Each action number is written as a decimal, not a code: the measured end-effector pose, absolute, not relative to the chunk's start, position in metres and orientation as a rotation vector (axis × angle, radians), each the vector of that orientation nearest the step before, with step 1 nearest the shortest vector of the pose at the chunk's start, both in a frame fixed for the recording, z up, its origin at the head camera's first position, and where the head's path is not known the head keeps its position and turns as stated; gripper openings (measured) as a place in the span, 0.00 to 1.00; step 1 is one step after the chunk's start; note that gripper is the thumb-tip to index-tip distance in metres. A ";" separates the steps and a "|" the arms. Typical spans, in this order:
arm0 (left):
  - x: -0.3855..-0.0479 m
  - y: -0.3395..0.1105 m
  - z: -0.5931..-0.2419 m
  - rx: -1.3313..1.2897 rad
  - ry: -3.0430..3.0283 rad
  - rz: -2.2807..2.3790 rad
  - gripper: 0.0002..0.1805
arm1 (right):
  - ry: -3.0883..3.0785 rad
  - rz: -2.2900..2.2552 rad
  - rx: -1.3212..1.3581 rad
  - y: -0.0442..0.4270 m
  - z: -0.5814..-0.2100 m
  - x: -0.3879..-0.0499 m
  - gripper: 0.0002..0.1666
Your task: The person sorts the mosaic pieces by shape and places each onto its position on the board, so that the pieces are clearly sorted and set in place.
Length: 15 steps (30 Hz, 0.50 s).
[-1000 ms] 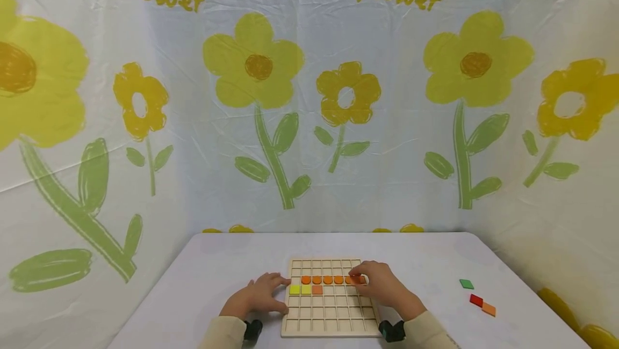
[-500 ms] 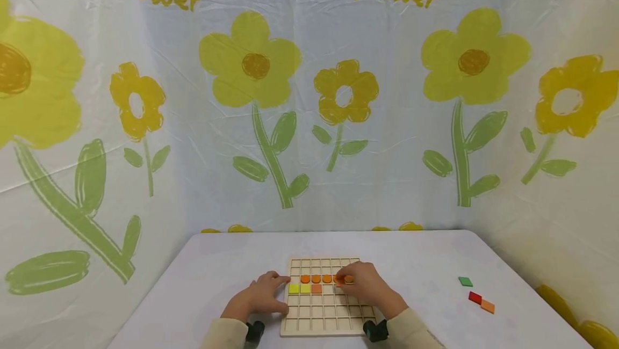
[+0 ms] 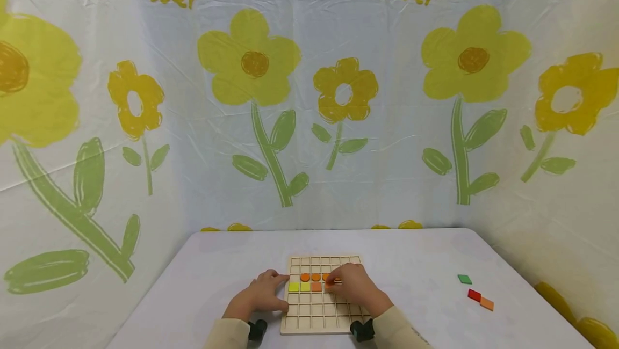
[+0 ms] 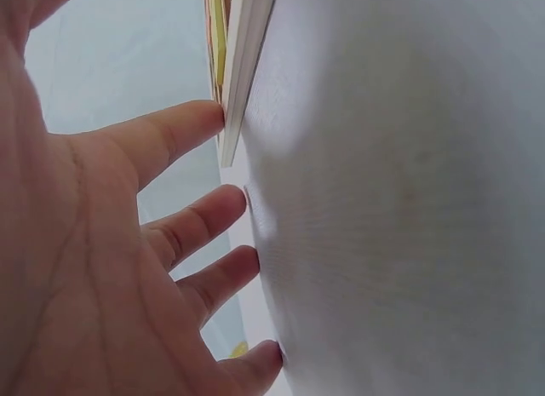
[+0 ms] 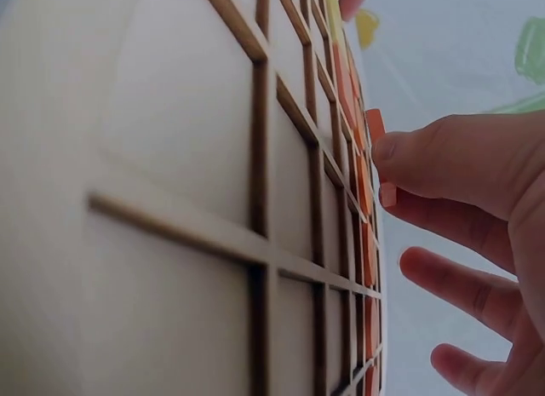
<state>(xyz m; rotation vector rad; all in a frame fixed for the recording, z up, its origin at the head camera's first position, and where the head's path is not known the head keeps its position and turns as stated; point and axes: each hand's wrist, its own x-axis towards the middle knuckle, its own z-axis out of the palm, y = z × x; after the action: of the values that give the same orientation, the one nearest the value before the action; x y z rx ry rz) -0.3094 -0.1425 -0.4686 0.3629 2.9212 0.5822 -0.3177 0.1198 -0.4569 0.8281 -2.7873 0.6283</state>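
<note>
A wooden grid board [image 3: 314, 325] lies on the table in the head view. My left hand [image 3: 260, 294] rests against its left edge with fingers spread; in the left wrist view a fingertip touches the board's side [image 4: 245, 51]. Over the board, my right hand [image 3: 357, 287] pinches an orange tile [image 5: 389, 195] between thumb and finger, just off the grid. A row of round-looking orange tiles [image 3: 316, 277] fills cells behind it, partly hidden by the hand. In the row nearer me sit two yellow square tiles [image 3: 299, 287] and an orange-red square tile [image 3: 316, 287], left of the right fingertips.
On the table's right side lie a green tile [image 3: 465, 279], a red tile [image 3: 474, 295] and an orange tile [image 3: 487, 304]. A white cloth with printed flowers [image 3: 254, 64] hangs behind and along both sides of the table [image 3: 406, 252].
My right hand has moved left across the board with the pinched orange tile, uncovering and covering parts of the orange row. The left hand stays at the board's edge.
</note>
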 end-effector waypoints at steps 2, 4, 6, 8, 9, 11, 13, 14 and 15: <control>-0.309 -0.142 -0.468 0.361 2.917 0.592 0.42 | -2.791 0.613 0.830 0.118 -0.458 -0.319 0.05; -0.310 -0.143 -0.468 0.366 2.908 0.596 0.42 | -2.798 0.606 0.832 0.117 -0.460 -0.320 0.05; -0.310 -0.144 -0.469 0.376 2.898 0.607 0.43 | -2.804 0.595 0.836 0.117 -0.462 -0.321 0.04; -0.312 -0.145 -0.472 0.389 2.895 0.614 0.43 | -2.804 0.590 0.841 0.117 -0.464 -0.322 0.04; -0.312 -0.145 -0.473 0.394 2.895 0.615 0.43 | -2.805 0.587 0.842 0.117 -0.465 -0.323 0.04; -0.312 -0.146 -0.473 0.400 2.896 0.621 0.43 | -2.795 0.573 0.846 0.116 -0.466 -0.323 0.04; -0.312 -0.145 -0.472 0.395 2.897 0.626 0.43 | -2.790 0.560 0.847 0.116 -0.466 -0.324 0.04; -0.312 -0.145 -0.472 0.393 2.898 0.629 0.43 | -2.786 0.554 0.847 0.115 -0.466 -0.324 0.04; -0.312 -0.145 -0.471 0.387 2.899 0.632 0.43 | -2.788 0.549 0.842 0.115 -0.466 -0.324 0.04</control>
<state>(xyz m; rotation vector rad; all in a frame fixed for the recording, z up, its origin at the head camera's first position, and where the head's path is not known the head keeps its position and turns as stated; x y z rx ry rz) -0.3122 -0.1450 -0.4710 0.3870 2.8991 0.6322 -0.3237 0.1152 -0.4659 0.8418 -2.7882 0.5489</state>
